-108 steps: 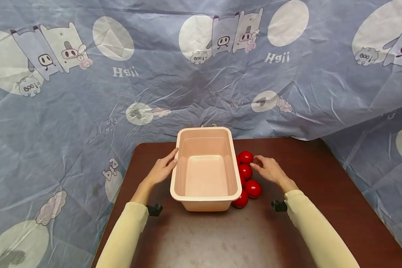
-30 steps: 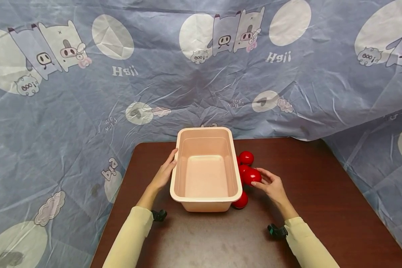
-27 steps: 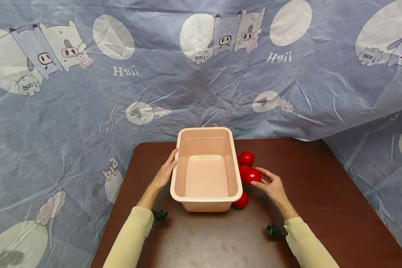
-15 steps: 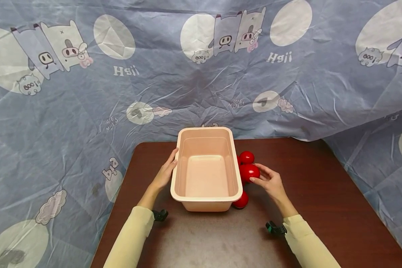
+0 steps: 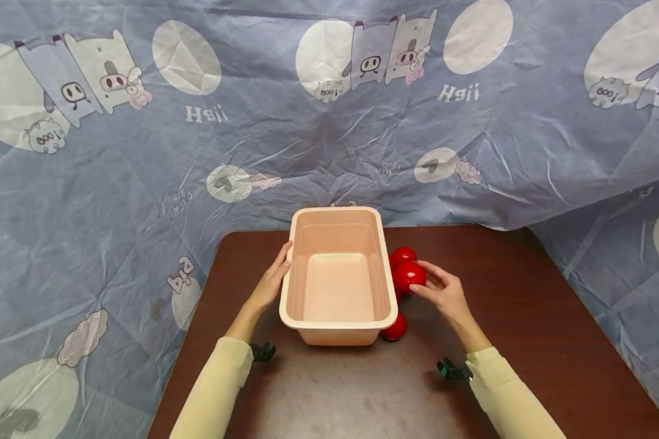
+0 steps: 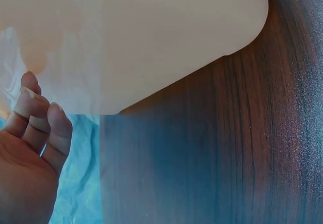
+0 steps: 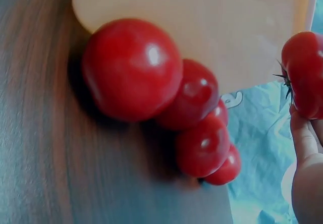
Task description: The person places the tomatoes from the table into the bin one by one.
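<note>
A pale peach plastic tub stands near the far side of the table. My left hand rests fairly straight fingers against its left side, just under the rim; the left wrist view shows those fingers at the tub wall. Beside the tub's right wall, my right hand holds a red tomato between thumb and fingers. In the right wrist view this tomato is raised, its green stem end showing. Several other tomatoes lie on the table along the tub, partly hidden by the tub and the held one.
The dark brown wooden table reaches toward me and out to the right. A blue patterned cloth hangs behind it and at both sides. Black wrist straps sit at both sleeves. The tub's inside floor shows bare.
My right hand, earlier holding nothing by the far tomatoes, took the near right tomato and lifted it. Over the last second it moved slightly away from me. The left hand stayed at the tub.
</note>
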Tool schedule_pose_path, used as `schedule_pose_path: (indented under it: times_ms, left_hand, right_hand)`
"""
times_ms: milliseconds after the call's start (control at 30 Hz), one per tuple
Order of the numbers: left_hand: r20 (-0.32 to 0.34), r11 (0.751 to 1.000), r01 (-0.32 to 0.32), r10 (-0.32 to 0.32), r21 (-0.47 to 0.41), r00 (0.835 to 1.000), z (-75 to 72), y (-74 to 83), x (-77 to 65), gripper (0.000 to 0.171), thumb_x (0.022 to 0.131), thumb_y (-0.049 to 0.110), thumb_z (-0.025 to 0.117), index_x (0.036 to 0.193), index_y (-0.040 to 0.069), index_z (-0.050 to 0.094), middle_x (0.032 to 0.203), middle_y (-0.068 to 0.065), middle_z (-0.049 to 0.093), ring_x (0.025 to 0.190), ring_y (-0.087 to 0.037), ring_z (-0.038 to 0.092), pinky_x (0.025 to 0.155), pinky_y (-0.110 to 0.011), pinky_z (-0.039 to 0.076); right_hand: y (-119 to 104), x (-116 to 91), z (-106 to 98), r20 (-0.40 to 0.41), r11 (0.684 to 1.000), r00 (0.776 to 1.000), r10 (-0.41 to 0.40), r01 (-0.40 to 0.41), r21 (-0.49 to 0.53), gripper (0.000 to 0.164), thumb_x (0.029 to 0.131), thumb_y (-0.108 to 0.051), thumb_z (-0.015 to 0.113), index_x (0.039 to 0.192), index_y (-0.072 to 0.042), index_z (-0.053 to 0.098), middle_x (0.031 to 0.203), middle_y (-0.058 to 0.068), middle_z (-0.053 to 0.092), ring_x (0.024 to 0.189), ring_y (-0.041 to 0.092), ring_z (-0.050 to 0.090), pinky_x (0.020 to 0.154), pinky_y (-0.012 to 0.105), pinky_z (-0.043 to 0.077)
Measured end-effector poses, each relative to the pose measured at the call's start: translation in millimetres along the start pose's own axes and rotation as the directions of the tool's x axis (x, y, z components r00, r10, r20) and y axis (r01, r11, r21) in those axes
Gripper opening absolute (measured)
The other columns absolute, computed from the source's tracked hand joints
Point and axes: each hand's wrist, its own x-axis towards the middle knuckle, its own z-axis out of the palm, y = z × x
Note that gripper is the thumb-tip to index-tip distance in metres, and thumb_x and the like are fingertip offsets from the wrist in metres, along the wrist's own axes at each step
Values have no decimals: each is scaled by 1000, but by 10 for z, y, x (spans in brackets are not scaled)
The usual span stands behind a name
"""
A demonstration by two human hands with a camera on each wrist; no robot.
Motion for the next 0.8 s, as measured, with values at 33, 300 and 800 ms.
schedule_pose_path:
  times_ms: [33, 300, 800]
  left_hand:
    - [2, 1000, 0, 0, 2, 1000, -1, -5, 5, 55, 107, 26, 33, 158, 21, 14, 163, -7, 18, 146, -29, 24, 116, -52, 25]
    - [2, 1000, -4, 4, -27, 1000, -10, -297, 126, 53, 107, 33, 32, 156, 35, 13, 164, 1, 14, 149, -25, 19, 118, -53, 19]
    - [-24, 1000, -9, 9, 0, 1000, 21, -242, 86, 52, 107, 35, 29, 156, 34, 13, 163, -2, 19, 144, -28, 28, 114, -53, 27]
  right_hand:
    - [-21, 3, 10, -5, 1000, 1000, -5, 5, 12, 59, 80, 7, 73, 134, 13, 48, 114, -13, 66, 100, 1, 67, 84, 16, 52]
    - [-158, 40, 88, -8, 994, 999, -39, 40, 104, 58, 79, 13, 69, 132, 17, 46, 115, -9, 67, 101, 4, 67, 86, 19, 53]
    - [-361, 136, 251, 79, 986, 995, -65, 52, 161, 59, 80, 13, 68, 135, 15, 46, 119, -5, 67, 102, 8, 69, 85, 23, 54]
